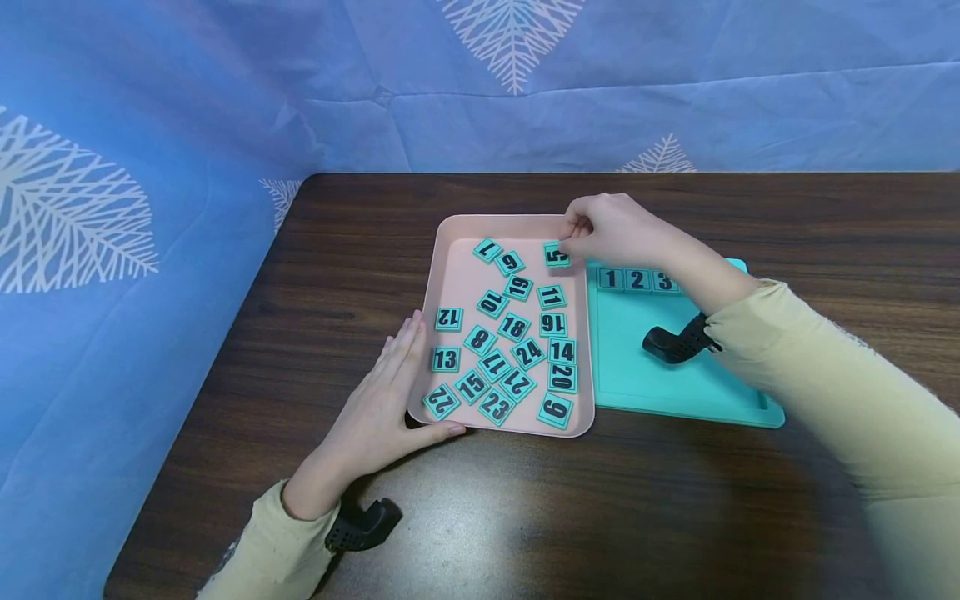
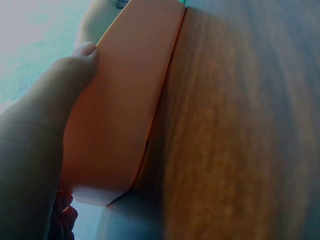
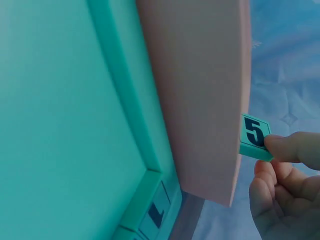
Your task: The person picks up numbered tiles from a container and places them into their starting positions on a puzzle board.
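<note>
Head view: right hand [image 1: 618,230] pinches tile 5 [image 1: 553,255], covering its edge; forearm [image 1: 712,273] hides some turquoise tray [image 1: 621,367]; spread left hand [image 1: 377,412] touches pink tray [image 1: 459,275]

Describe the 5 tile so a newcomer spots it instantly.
On the dark table, find the pink tray, left of the teal tray. At its far right corner is the right hand, thumb and finger pinching the 5 tile. Unlike the other tiles, it is held, and it reads a lone black 5.
</note>
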A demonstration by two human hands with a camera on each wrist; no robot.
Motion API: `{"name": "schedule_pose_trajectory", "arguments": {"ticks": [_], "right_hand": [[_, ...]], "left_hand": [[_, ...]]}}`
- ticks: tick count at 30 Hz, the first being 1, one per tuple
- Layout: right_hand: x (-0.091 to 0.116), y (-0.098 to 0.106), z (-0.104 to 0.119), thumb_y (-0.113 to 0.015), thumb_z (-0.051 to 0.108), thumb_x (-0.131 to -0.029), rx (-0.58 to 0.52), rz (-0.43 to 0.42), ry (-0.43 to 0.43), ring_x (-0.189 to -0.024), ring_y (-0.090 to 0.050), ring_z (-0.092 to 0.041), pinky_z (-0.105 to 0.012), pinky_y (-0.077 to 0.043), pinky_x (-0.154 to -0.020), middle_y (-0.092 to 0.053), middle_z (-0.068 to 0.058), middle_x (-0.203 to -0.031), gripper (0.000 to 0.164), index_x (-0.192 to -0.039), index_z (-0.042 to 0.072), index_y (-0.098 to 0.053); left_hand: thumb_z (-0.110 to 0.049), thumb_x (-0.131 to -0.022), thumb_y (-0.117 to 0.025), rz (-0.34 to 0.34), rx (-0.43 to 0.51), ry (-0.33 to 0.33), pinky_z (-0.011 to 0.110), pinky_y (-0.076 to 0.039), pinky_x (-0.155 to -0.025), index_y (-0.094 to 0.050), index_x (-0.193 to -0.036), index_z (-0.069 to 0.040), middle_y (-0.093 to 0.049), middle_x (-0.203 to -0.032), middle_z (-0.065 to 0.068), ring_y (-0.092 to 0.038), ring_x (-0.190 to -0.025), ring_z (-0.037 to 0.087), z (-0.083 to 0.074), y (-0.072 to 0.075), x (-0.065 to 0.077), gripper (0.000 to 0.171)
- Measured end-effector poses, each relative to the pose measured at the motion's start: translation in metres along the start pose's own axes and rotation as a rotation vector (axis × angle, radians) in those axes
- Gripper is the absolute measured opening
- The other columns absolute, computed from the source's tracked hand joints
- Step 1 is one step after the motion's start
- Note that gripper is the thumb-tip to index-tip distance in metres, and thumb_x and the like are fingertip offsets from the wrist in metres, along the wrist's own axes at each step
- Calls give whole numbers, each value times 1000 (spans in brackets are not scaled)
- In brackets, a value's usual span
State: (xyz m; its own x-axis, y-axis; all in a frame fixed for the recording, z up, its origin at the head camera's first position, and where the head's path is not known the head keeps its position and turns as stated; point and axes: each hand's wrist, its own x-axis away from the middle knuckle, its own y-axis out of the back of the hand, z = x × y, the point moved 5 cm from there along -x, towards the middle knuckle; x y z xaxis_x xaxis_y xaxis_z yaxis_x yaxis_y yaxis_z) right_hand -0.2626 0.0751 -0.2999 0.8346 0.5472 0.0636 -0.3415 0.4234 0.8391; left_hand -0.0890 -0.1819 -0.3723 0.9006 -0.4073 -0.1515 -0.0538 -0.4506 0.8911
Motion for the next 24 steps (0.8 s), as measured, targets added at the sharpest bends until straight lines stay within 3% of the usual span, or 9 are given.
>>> {"name": "schedule_pose_trajectory", "arguments": {"ticks": [10, 17, 24], "right_hand": [[22, 18, -7, -57, 23, -96, -80, -48, -59, -86, -51, -23, -40, -40, -72, -58, -9, -97, 22, -109, 6, -61], [38, 25, -16, -51, 25, -99, -59, -67, -81, -79, -50, -24, -38, -36, -60, -58, -8, -95, 36, -131, 10, -57], [56, 33, -35, -49, 33, -100, -83, -77, -189, -93, -55, -27, -43, -40, -69, -60, -12, -107, 38, -125, 7, -61]], "left_hand": [[-67, -74, -67, 2, 4, 5, 38, -10, -117, 1, -154, -11, -3, -160, 8, -3, -145, 15, 0, 0, 0, 119], [-67, -74, -67, 6, 6, 6, 37, -10, -117, 1, -154, -12, -3, -160, 8, -3, -145, 14, 0, 0, 0, 119], [-69, -74, -66, 10, 10, 18, 38, -10, -117, 2, -154, -13, -2, -160, 7, -3, -145, 14, 0, 0, -1, 119]]}}
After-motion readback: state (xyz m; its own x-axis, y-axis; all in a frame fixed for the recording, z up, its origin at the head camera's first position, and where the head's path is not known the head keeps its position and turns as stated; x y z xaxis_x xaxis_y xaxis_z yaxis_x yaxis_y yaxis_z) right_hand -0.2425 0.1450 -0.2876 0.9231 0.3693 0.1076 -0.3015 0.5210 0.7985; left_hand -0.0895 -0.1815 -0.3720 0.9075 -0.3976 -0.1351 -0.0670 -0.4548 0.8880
